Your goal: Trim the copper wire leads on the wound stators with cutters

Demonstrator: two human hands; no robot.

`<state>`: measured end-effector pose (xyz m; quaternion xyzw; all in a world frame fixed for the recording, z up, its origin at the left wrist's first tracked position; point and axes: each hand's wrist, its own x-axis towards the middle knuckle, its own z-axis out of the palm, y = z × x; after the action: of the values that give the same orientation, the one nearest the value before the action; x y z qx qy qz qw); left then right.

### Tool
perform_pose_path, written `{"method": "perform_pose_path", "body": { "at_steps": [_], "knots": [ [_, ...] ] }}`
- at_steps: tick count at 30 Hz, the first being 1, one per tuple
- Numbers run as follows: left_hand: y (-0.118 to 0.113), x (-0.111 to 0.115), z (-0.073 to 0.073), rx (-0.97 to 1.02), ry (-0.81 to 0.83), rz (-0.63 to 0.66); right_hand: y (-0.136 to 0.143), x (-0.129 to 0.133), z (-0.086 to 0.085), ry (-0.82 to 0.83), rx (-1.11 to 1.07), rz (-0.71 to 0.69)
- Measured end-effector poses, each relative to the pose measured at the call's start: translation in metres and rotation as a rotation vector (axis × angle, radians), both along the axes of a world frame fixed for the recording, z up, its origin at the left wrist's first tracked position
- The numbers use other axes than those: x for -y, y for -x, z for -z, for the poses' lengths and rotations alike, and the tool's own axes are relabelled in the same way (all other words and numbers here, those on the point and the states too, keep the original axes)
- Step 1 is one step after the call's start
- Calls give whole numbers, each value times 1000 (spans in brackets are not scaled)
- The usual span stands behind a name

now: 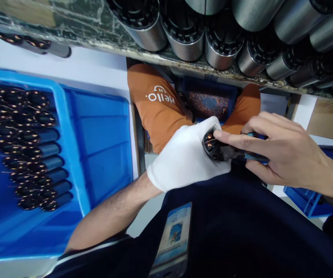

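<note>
My left hand, in a white glove, is closed round a motor stator whose black end with copper windings faces up and to the right. Most of its body is hidden in the glove. Bare and closed, my right hand grips a pair of pliers with blue-green handles. The metal jaws of the pliers lie against the stator's black rim. My right index finger stretches out to the windings, near a thin copper wire. Whether the jaws hold a wire cannot be made out.
A blue bin at the left holds rows of wound stators. Metal cylinders with black slotted ends line the bench at the top. Copper scraps lie in a blue tray below. A phone rests against dark clothing.
</note>
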<state>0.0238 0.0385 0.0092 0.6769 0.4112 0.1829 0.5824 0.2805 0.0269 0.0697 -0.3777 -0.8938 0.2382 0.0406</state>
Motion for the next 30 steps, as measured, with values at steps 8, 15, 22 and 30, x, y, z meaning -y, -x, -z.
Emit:
{"method": "perform_pose_path", "body": {
  "at_steps": [8,15,22,30],
  "knots": [
    [-8,-4,3,82,60,-5,-10,5,5,240,-111,134],
    [-18,6,4,-11,-117,-6,-8,1,9,132,-55,135],
    [-18,1,14,199,220,20,-16,-5,17,346,-176,153],
    [-22,28,34,810,1092,-228,7,1,52,336,-590,179]
  ]
}}
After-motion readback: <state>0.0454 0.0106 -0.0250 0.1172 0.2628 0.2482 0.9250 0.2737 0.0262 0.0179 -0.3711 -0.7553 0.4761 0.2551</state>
